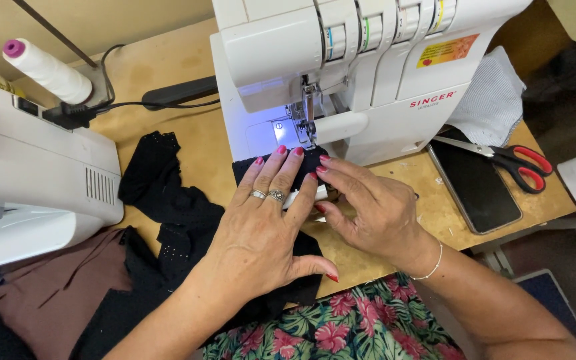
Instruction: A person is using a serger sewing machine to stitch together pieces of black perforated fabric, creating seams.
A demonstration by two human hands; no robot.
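Pressing black fabric (301, 167), both hands, left hand (261, 227), right hand (375, 210), scissors (518, 163) beside phone (475, 183)

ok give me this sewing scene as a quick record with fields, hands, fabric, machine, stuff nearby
left hand: flat on the black fabric, fingers spread
right hand: on the fabric edge near the needle area
machine: white sewing machine, lamp lit over the fabric
right of machine: red-handled scissors, dark phone
left side: second white machine, white thread cone
surface: wooden table
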